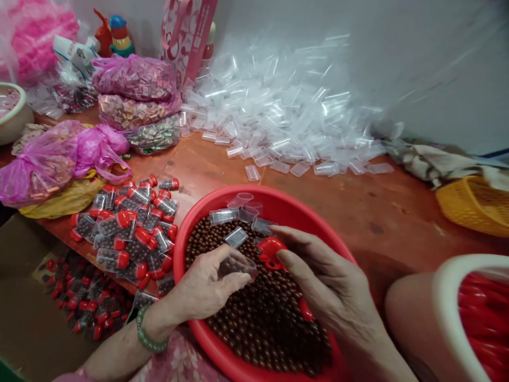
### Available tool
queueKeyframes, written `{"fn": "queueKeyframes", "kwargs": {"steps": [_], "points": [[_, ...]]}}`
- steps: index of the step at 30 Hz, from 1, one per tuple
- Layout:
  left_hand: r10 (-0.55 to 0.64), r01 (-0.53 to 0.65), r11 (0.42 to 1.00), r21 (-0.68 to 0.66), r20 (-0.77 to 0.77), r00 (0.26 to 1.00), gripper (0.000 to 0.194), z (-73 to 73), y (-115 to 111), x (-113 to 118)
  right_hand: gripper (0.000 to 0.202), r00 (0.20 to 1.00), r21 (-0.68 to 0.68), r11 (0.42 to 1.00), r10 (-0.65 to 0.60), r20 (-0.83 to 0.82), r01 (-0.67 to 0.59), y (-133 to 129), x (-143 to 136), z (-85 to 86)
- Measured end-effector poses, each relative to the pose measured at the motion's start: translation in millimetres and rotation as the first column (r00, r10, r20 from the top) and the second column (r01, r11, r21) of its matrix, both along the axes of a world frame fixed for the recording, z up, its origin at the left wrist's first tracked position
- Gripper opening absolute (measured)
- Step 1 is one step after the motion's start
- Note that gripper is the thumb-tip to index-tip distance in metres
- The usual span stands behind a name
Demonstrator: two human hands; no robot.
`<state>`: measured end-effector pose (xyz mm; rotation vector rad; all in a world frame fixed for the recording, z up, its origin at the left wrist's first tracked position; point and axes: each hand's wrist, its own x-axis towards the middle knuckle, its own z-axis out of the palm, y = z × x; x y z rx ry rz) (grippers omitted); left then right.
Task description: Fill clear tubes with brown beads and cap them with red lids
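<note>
A red basin [314, 220] of small brown balls [254, 318] stands in front of me. Over it, my left hand [202, 286] grips a clear plastic tube [237, 265] with brown balls visible in or through it. My right hand [330, 281] pinches a red cap [271, 251] between thumb and fingers, a short gap away from the tube's mouth. Under that palm shows another red piece [306, 309], partly hidden. Several clear tubes, one a short tube [236, 237], lie on the balls at the basin's far side.
Filled tubes with red caps [135, 228] are heaped left of the basin, more in a box [24, 270] below. Empty clear tubes [294, 116] pile against the wall. Pink bags [135, 79] stand back left. A white bucket [441, 286] of red caps and a yellow basket [473, 207] are right.
</note>
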<state>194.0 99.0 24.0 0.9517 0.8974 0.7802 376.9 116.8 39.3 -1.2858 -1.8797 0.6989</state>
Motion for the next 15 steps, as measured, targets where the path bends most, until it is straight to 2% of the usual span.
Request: {"fn": "queueKeyframes", "kwargs": {"steps": [1,3,8,11,15], "points": [[-0.003,0.003,1.000,-0.011,0.012,1.000,0.014,-0.8,-0.2,0.3,0.023,0.999,-0.013,0.999,-0.035,-0.042,0.035,-2.0,-2.9,1.7],[-0.013,0.013,1.000,-0.009,0.024,1.000,0.014,-1.5,-0.5,0.4,0.019,0.996,-0.013,1.000,-0.026,-0.080,0.025,-5.8,-10.3,4.7],[-0.027,0.027,0.997,0.073,0.002,1.000,0.009,-1.7,-1.3,-1.4,0.017,0.994,0.141,0.984,0.107,0.036,-0.111,-8.3,-23.1,6.0],[-0.025,0.032,0.995,0.092,-0.069,0.997,0.010,-1.9,-1.5,-2.5,0.020,0.987,0.198,0.970,0.127,0.095,-0.144,-6.9,-22.5,3.2],[-0.033,0.075,0.980,0.183,-0.223,0.974,0.012,1.0,-0.8,-3.1,0.021,0.990,0.180,0.975,0.116,0.083,-0.130,-7.5,-20.9,0.8]]}}
